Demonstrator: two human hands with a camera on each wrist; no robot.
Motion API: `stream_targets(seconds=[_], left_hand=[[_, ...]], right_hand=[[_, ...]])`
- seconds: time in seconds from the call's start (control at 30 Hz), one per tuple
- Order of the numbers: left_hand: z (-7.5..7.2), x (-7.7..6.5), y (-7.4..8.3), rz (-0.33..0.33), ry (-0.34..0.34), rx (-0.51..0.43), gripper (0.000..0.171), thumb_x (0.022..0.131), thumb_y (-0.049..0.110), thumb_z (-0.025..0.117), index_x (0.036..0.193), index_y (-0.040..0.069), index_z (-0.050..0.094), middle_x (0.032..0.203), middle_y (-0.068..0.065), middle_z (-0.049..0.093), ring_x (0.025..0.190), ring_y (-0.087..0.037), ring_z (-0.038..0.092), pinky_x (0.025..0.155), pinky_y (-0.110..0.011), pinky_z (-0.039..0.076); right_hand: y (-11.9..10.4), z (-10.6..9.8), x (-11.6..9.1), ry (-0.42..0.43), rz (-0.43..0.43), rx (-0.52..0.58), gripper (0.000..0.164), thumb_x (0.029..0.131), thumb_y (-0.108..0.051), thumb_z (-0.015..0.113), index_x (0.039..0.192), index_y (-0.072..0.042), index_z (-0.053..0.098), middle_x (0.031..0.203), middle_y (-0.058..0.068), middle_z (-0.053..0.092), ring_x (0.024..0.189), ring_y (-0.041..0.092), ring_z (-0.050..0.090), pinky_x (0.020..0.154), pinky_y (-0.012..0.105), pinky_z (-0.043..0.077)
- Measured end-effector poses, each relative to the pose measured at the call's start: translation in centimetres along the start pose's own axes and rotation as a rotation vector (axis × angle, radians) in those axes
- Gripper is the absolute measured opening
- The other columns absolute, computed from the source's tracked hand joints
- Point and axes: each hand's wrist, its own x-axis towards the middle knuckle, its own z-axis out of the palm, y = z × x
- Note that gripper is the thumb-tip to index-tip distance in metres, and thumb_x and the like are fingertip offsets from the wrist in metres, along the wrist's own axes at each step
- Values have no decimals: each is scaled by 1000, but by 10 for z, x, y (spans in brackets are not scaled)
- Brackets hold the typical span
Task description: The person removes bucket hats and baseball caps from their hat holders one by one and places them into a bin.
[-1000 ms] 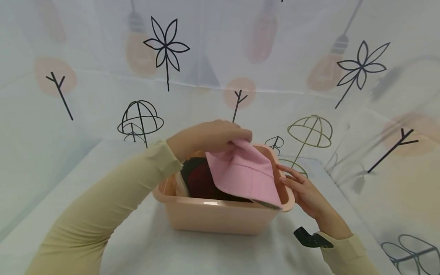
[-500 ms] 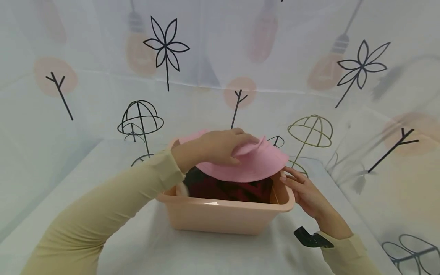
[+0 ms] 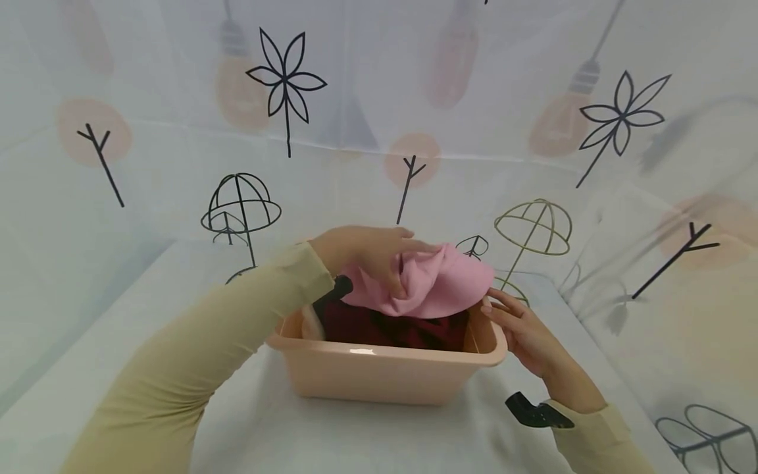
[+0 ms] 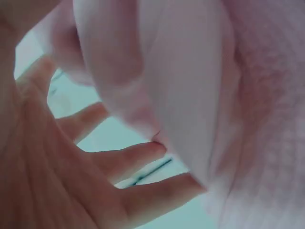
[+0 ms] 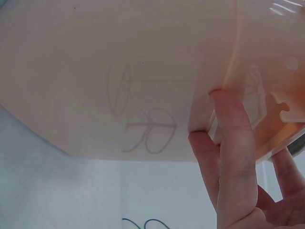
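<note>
A pink bucket hat (image 3: pixel 456 280) lies bunched over the back of a peach plastic basin (image 3: pixel 379 368). My left hand (image 3: pixel 376 253) is at the hat's left part, thumb low and fingers reaching over the cloth. In the left wrist view its spread fingers (image 4: pixel 128 160) touch the hat's edge, with gaps between them. At the basin's right rim, my right hand (image 3: pixel 527 332) holds the edge. The right wrist view has its fingers (image 5: pixel 233 138) against the basin's wall. Under the hat, dark red cloth (image 3: pixel 379 326) and a cream item (image 3: pixel 312 322) sit in the basin.
The basin stands on a white-covered table (image 3: pixel 249 421). Behind it hangs a white curtain (image 3: pixel 355 85) printed with line plants and bulbs. Wire stands with domed tops, one black (image 3: pixel 241 204) and one olive (image 3: pixel 533 227), appear at the back left and right.
The hat, first hanging from my left hand with its brim toward the front right, has shifted back and turned over the basin. My left hand's grip has loosened; my right hand stays put.
</note>
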Motion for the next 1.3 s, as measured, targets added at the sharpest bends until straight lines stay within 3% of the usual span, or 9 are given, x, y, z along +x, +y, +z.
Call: stream_targets(seconds=[0.1,0.23,0.3,0.5,0.6,0.87,1.1,1.17,1.3], left_hand=[[14,7,4,29,-105,19,97,76,40,74,149,35,12,151,-8,18,131,-19,27,102,-27,31],[29,10,8,42,-187,57,92,80,37,71,149,34,10,153,-10,12,136,-22,20,104,-28,29],[34,11,8,11,-203,69,91,80,37,71,149,36,12,154,-10,10,139,-23,13,106,-30,26],[49,14,8,-98,-253,53,88,77,33,72,146,46,17,155,-4,6,139,-26,10,97,-30,35],[56,14,6,-117,-296,114,86,78,35,70,145,48,17,155,-5,8,139,-28,9,94,-31,36],[63,12,2,-159,-320,58,88,78,33,72,145,48,17,155,-5,6,138,-24,11,83,-22,41],[65,7,-4,-183,-291,-330,92,76,6,73,146,40,23,155,-5,2,132,-17,18,70,-22,52],[63,7,-8,-107,-280,-235,89,78,13,71,147,37,21,155,-4,7,136,-16,14,85,-23,47],[57,5,-10,-32,-264,-122,83,81,21,68,148,33,21,154,-6,10,140,-20,8,106,-30,27]], right_hand=[[1,0,1,1,0,-6,59,98,-24,47,145,-2,19,124,5,49,101,15,59,83,33,50],[1,-1,2,0,-3,-11,56,98,-24,47,144,-4,23,122,3,51,101,15,59,83,33,51],[0,-1,1,-3,-7,-10,53,98,-24,47,143,-6,26,121,1,51,101,16,59,82,33,51],[-1,-3,-1,-8,-30,-2,46,98,-21,47,142,-13,34,118,-2,53,100,15,60,81,32,51],[-1,-3,-1,-23,-39,-1,46,98,-20,46,142,-16,35,119,-2,53,100,14,60,81,33,51],[1,-3,1,-24,-26,7,46,98,-20,47,142,-17,35,118,-3,54,98,14,62,79,34,52],[3,-3,2,-22,-23,18,46,98,-20,48,142,-18,36,118,-1,54,99,15,61,80,34,52],[4,-3,2,-21,-19,19,46,98,-20,48,142,-18,36,118,-1,53,100,15,61,80,34,52],[4,-3,1,-24,-25,10,45,98,-20,47,142,-18,37,119,-1,53,100,15,61,80,34,52]])
